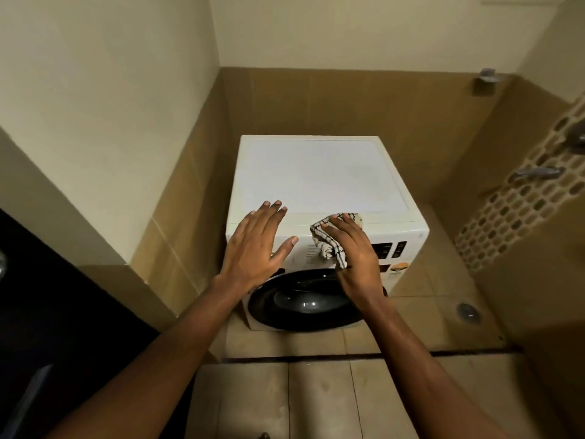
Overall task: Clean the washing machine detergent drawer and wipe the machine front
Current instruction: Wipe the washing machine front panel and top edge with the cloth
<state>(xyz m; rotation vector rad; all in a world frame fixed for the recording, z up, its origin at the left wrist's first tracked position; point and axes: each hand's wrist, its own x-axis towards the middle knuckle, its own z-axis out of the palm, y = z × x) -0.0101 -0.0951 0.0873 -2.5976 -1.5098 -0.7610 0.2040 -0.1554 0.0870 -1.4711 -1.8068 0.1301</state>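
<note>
Your left hand [256, 245] is flat, fingers straight and spread, over the washing machine's [316, 175] top-left front corner. Your right hand [354, 258] grips the bunched checked cloth [329, 239] on the front's top edge, mid-width. The drawer isn't visible, probably under your left hand, so that hand's nearer; the white front runs left-right below the cloth.

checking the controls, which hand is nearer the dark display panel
Right. The right hand, holding the cloth, sits just left of the display panel; the left hand is spread over the washing machine, far left.
</note>
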